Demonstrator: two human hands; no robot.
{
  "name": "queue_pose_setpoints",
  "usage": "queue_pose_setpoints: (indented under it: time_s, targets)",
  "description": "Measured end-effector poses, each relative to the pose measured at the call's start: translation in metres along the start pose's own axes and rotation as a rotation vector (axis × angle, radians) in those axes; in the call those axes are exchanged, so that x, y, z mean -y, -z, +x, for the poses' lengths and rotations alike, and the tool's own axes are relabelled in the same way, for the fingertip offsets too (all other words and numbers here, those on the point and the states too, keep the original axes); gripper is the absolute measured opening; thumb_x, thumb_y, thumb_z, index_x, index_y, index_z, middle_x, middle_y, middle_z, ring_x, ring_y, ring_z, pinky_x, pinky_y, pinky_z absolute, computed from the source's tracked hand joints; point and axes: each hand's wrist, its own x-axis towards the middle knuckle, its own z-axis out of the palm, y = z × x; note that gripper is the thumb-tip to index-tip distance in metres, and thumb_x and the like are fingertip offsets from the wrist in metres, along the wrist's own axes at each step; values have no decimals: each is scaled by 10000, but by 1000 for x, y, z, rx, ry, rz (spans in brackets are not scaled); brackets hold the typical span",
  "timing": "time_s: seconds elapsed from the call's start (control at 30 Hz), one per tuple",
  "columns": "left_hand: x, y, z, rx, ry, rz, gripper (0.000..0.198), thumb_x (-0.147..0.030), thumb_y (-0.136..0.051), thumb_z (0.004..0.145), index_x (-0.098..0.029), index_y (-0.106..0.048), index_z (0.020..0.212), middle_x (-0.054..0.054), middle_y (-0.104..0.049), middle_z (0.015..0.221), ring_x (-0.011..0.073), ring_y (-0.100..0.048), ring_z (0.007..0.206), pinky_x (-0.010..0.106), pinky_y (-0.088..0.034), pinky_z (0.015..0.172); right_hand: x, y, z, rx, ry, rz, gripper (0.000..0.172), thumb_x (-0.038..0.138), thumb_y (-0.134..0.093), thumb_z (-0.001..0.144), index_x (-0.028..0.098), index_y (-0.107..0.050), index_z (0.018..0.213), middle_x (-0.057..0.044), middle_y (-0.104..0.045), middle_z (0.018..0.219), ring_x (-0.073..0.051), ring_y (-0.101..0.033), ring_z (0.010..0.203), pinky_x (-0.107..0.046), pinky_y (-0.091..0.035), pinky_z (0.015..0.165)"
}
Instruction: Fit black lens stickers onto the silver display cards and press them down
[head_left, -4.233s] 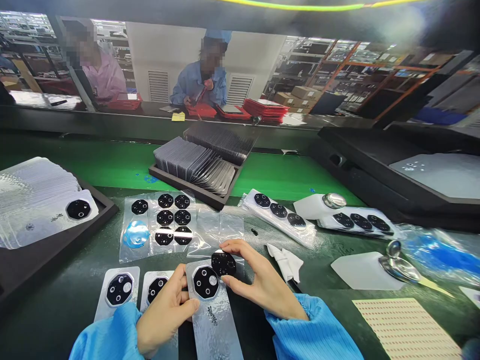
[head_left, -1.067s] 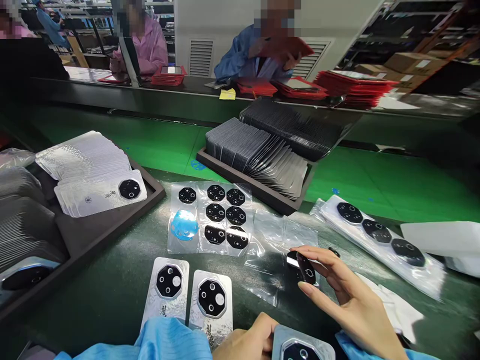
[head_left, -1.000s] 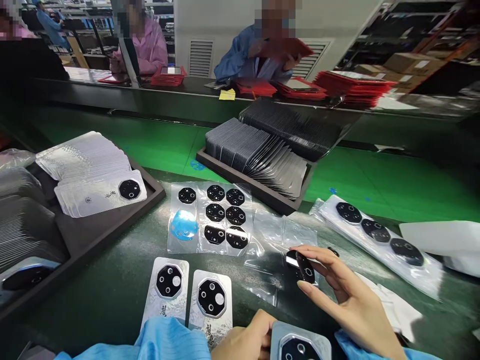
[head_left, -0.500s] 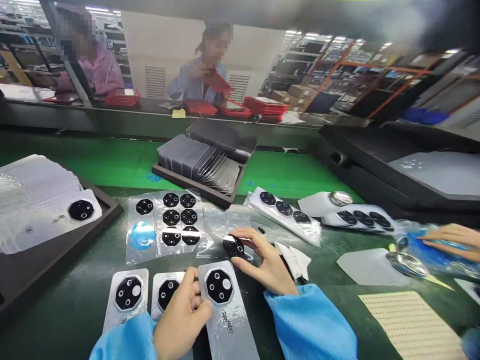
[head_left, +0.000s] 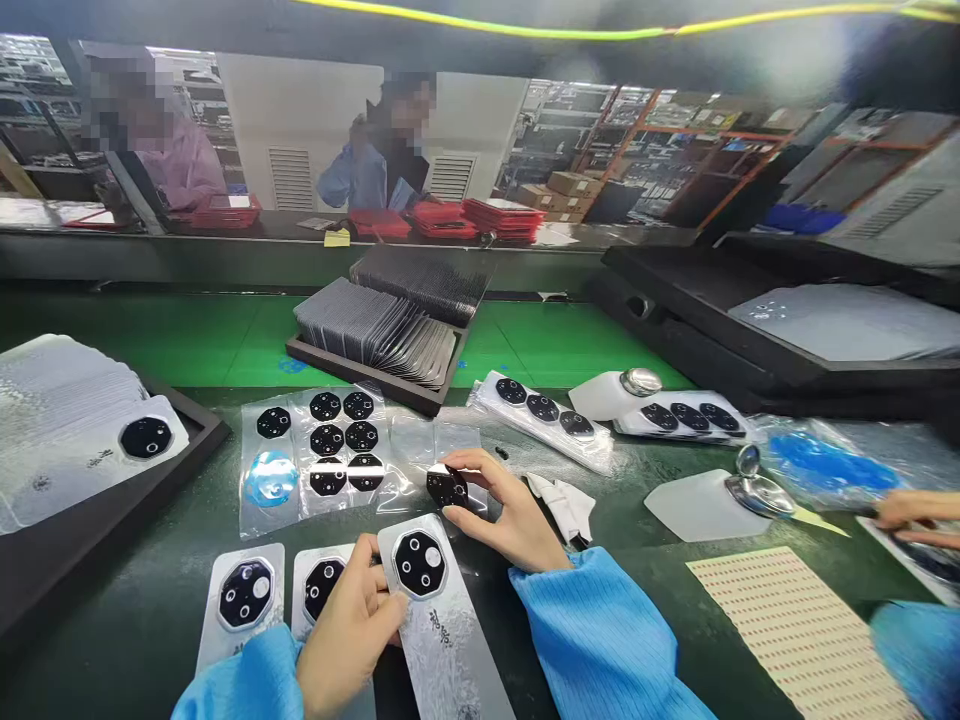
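My left hand (head_left: 351, 625) grips the upper left edge of a silvery phone back cover (head_left: 454, 655), which has a black octagonal camera area near its top. Between thumb and fingers of my right hand (head_left: 517, 515) is a black octagonal camera lens cover (head_left: 444, 486), tilted just above the phone back cover. Clear film lies beneath it. Two more back covers (head_left: 246, 592) lie on the left, one partly hidden by my left hand. Behind them, a clear plastic sheet (head_left: 306, 510) carries several black lens covers and a round blue film (head_left: 271, 480).
Racks of thin panels (head_left: 341, 320) stand on the green strip. A black tray (head_left: 206, 432) with stacked covers is at left. Wrapped lens covers (head_left: 541, 408), a white bottle (head_left: 694, 505) and a yellowish label sheet (head_left: 795, 630) lie rightward. A co-worker's hand (head_left: 919, 508) touches a panel at far right.
The view has shifted slightly. Both my hands keep their holds, with the lens cover now turned more edge-on. The co-worker's hand has moved from the blue film onto a panel.
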Motion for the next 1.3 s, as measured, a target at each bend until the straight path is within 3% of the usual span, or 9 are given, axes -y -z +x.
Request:
queue_pose_setpoints:
  time_s: [0.4, 0.57, 0.77, 1.3]
  targets:
    - [10, 1, 1, -57, 3, 7, 416, -354, -642, 848, -221, -373, 1136, 71, -651, 1041, 181, -661, 831, 257, -488, 647, 0, 0, 0, 4, 11, -18, 320, 227, -660, 806, 239, -559, 1110, -68, -602, 1124, -233, -586, 1081, -411, -511, 926]
    - [13, 2, 2, -85, 5, 15, 440, -386, -668, 833, -217, -388, 1127, 50, -664, 942, 167, -652, 755, 259, -500, 634, 0, 0, 0, -2, 9, -6, 325, 229, -661, 804, 236, -563, 1114, -68, -601, 1130, -225, -585, 1079, -395, -520, 915]
    - [8, 0, 1, -73, 15, -14, 416, -354, -670, 835, -214, -402, 1121, 91, -651, 1085, 190, -664, 864, 252, -511, 650, 2, 1, 1, -3, 9, -8, 322, 241, -660, 804, 236, -568, 1112, -66, -610, 1124, -223, -592, 1075, -386, -528, 906]
    - [7, 0, 3, -77, 1, 7, 382, -351, -655, 825, -214, -387, 1061, 76, -655, 1032, 193, -666, 859, 245, -488, 627, 1, 1, -1, 3, -10, -1, 326, 234, -662, 801, 243, -564, 1112, -66, -605, 1138, -230, -588, 1084, -401, -523, 921]
